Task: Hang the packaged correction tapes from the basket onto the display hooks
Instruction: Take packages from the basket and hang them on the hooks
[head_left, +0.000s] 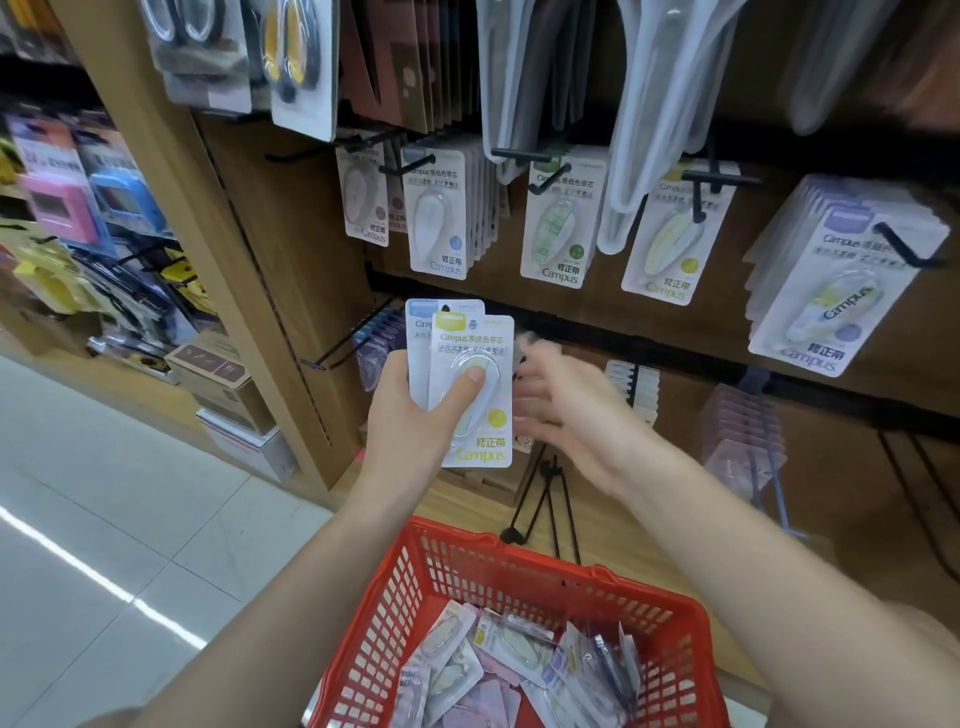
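Red basket, bottom centre, filled with loose packets | left hand, mid-frame, clasped on yellow-topped correction tape packet, blue-topped packet behind | right hand blurred, fingers spread, nothing held | display hooks above, stocked.

Bare hook beside the left hand looks free; neighbouring hooks carry packs.

Light: bright, even, from overhead.
Glare: white streak on the floor; sheen on the hanging packs.
Shadows: soft, faint.
Blur: right hand smeared by motion; upper corners and left shelves soft.
Sharpest: pack in left hand.
Distortion: wide-angle; uprights lean at the edges.
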